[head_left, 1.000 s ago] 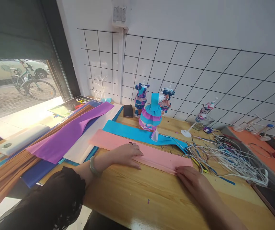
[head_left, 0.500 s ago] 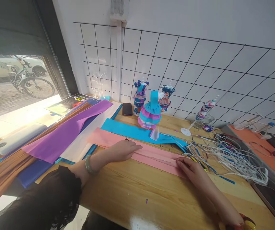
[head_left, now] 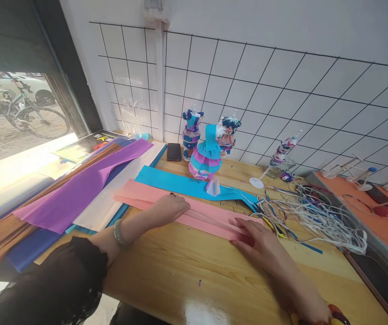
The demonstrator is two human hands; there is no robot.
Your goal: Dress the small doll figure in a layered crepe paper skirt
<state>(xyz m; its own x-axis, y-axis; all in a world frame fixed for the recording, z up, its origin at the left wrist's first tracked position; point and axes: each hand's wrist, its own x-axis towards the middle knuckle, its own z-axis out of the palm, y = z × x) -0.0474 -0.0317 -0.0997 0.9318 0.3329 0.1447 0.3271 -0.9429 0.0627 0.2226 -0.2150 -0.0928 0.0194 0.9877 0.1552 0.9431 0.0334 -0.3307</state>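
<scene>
A long pink strip point(head_left: 210, 228), thin like crepe paper or cloth, lies across the wooden table with a fold running along its length. My left hand point(head_left: 172, 207), a ring on one finger, is closed on the strip near its middle. Toward the right end, my right hand point(head_left: 256, 241) rests on the same strip, thumb and fingers apart. Part of that end is hidden under it. A bright blue strip point(head_left: 170, 181) lies just behind the pink one. Beyond it stands a small dress form in a tiered blue and purple dress point(head_left: 205, 158).
Purple point(head_left: 89, 189), brown and white sheets are layered at left. A phone point(head_left: 174, 152), dressed figures and a tilted white stand point(head_left: 256, 182) are at the back. Tangled white cords point(head_left: 329, 221) and yellow-handled scissors point(head_left: 277, 229) lie right, beside an orange surface point(head_left: 383, 216).
My right hand has gone from pinching the pink strip's fold to lying on it with fingers spread. The left hand's extended index finger has drawn in. The view has shifted slightly.
</scene>
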